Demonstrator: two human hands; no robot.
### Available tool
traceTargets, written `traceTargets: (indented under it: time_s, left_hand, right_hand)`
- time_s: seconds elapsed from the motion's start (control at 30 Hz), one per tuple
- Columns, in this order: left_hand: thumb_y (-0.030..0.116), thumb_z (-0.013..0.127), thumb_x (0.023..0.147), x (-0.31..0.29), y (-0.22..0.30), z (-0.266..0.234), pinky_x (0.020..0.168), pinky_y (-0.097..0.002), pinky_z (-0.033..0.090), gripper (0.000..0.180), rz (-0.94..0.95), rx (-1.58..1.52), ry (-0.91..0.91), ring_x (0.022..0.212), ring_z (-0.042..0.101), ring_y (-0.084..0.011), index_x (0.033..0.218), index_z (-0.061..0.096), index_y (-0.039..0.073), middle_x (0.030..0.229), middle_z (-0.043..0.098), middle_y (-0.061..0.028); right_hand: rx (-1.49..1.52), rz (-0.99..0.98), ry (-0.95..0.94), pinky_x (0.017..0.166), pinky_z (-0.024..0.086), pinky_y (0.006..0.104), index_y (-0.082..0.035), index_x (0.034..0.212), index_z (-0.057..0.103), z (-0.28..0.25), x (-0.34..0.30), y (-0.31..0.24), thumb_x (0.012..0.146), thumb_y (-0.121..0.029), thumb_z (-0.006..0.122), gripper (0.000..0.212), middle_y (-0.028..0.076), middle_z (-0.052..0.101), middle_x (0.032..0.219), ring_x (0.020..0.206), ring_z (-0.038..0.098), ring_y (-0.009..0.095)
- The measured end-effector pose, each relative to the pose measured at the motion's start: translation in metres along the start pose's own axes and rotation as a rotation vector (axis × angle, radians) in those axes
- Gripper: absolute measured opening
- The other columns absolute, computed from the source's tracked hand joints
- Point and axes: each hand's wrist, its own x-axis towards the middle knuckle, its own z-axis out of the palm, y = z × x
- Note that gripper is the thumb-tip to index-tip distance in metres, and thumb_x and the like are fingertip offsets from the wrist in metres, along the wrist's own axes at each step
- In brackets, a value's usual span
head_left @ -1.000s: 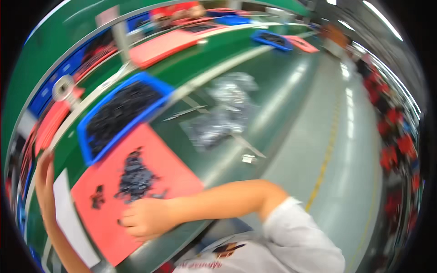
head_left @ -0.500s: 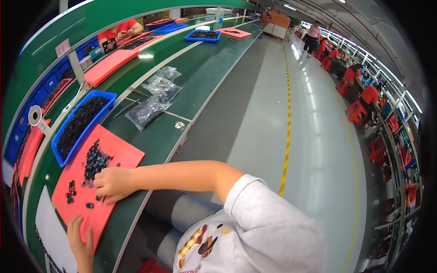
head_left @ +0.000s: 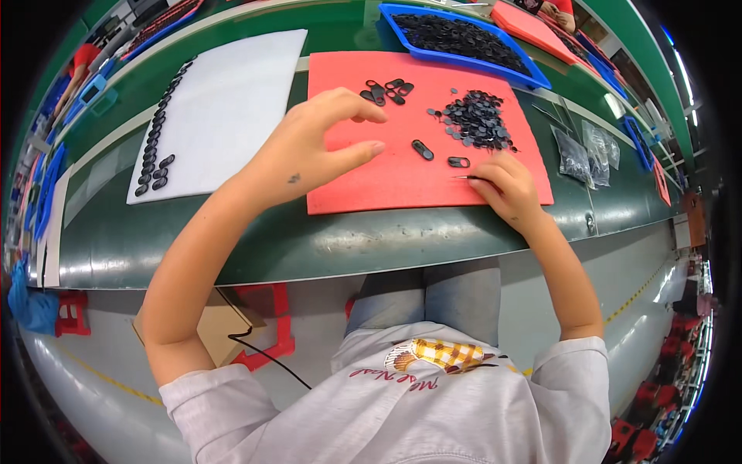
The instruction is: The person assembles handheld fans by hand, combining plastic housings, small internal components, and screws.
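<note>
My left hand (head_left: 313,147) hovers over the left part of a pink foam sheet (head_left: 355,185), thumb and fingers apart, holding nothing. On the sheet's right side, my right hand (head_left: 506,189) pinches a thin, dark, pointed tool (head_left: 467,177), its tip to the left. Just beyond that tip lies a small black oval piece with an opening (head_left: 458,162). Another black oval piece (head_left: 422,149) lies between my hands. Farther up are several looser oval pieces (head_left: 387,91) in a cluster. A heap of small dark discs (head_left: 479,120) spreads beyond my right hand.
A blue tray (head_left: 541,80) full of black parts stands behind the sheet. At left, a white foam sheet (head_left: 224,116) carries a row of black oval pieces (head_left: 154,135). Clear plastic bags (head_left: 573,155) and thin metal tools (head_left: 555,116) lie right. The green bench's front edge is near me.
The view has swung left, bringing the white sheet and both arms into full sight. My right hand has drawn back from the disc heap's edge, and the pointed tool now shows plainly.
</note>
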Motion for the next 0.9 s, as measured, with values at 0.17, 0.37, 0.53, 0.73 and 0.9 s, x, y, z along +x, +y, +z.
traceTargets:
  time_s: [0.17, 0.37, 0.53, 0.73, 0.9]
  left_hand:
    - [0.016, 0.063, 0.077, 0.022, -0.019, 0.024, 0.084, -0.0384, 0.041, 0.024, 0.129, 0.147, -0.084, 0.095, 0.052, -0.0279, 0.097, 0.058, 0.004, 0.095, 0.057, -0.0107]
    - [0.017, 0.066, 0.072, 0.037, -0.038, 0.056, 0.079, -0.0377, 0.042, 0.034, 0.038, 0.175, -0.164, 0.093, 0.051, -0.0258, 0.102, 0.057, 0.005, 0.096, 0.052, -0.0090]
    - [0.017, 0.068, 0.070, 0.045, -0.039, 0.068, 0.071, -0.0357, 0.037, 0.024, -0.035, 0.126, -0.118, 0.086, 0.050, -0.0215, 0.092, 0.062, 0.009, 0.091, 0.052, -0.0047]
    - [0.017, 0.073, 0.066, 0.042, -0.037, 0.066, 0.074, -0.0347, 0.035, 0.026, -0.162, 0.104, -0.220, 0.084, 0.048, -0.0199, 0.090, 0.064, 0.012, 0.087, 0.051, -0.0017]
    - [0.020, 0.077, 0.057, 0.031, -0.030, 0.061, 0.073, -0.0364, 0.038, 0.029, -0.099, 0.088, -0.154, 0.084, 0.051, -0.0238, 0.082, 0.064, 0.010, 0.089, 0.056, -0.0023]
  right_hand:
    - [-0.011, -0.033, -0.053, 0.056, 0.045, 0.0341, -0.003, 0.083, 0.062, -0.002, -0.001, 0.001, 0.067, -0.006, 0.070, 0.018, 0.008, 0.058, 0.077, 0.068, 0.056, 0.023]
    - [-0.036, -0.025, -0.224, 0.059, 0.043, 0.0321, -0.004, 0.097, 0.065, -0.014, -0.001, -0.002, 0.065, -0.014, 0.072, 0.034, 0.007, 0.056, 0.087, 0.069, 0.052, 0.022]
    - [0.104, 0.009, -0.287, 0.060, 0.042, 0.0318, -0.003, 0.100, 0.064, -0.017, -0.001, 0.008, 0.064, -0.014, 0.072, 0.038, 0.008, 0.053, 0.086, 0.071, 0.051, 0.022]
    - [0.160, -0.224, -0.377, 0.047, 0.038, 0.0283, -0.006, 0.092, 0.063, -0.015, 0.020, 0.020, 0.063, -0.014, 0.070, 0.032, 0.003, 0.051, 0.073, 0.060, 0.049, 0.018]
    - [0.178, -0.310, -0.497, 0.040, 0.033, 0.0268, -0.005, 0.095, 0.063, -0.033, 0.042, 0.031, 0.077, -0.027, 0.063, 0.028, 0.002, 0.047, 0.066, 0.051, 0.044, 0.013]
